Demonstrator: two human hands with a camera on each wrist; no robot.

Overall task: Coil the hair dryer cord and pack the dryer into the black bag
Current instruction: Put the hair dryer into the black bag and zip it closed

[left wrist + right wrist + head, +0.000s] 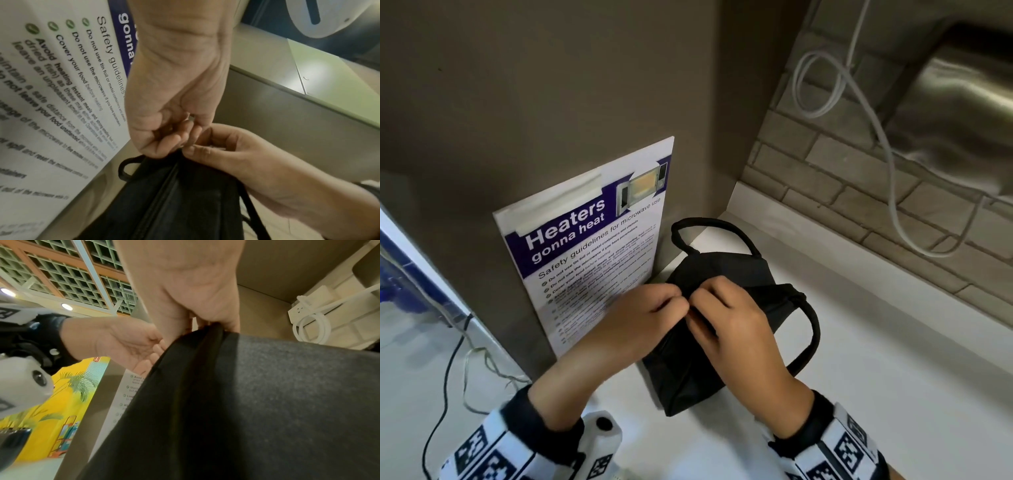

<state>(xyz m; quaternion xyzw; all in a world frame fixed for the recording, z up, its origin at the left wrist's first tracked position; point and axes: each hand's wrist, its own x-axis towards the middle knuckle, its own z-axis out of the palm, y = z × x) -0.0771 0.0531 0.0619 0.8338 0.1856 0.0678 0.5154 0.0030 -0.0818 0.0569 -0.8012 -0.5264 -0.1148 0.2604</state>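
Note:
The black bag lies on the white counter, one carry handle looped toward the wall and the other to the right. Both hands meet on top of it. My left hand pinches the bag's top seam with curled fingers. Right beside it, my right hand pinches the same seam. In the left wrist view the left hand and right hand touch where the zipper line ends. The right wrist view shows my right hand gripping the bag at its ridge. No hair dryer or dryer cord is in view.
A microwave safety poster leans on the grey panel just left of the bag. A white cable hangs down the brick wall behind, beside a metal appliance. Black and clear cables trail at the lower left.

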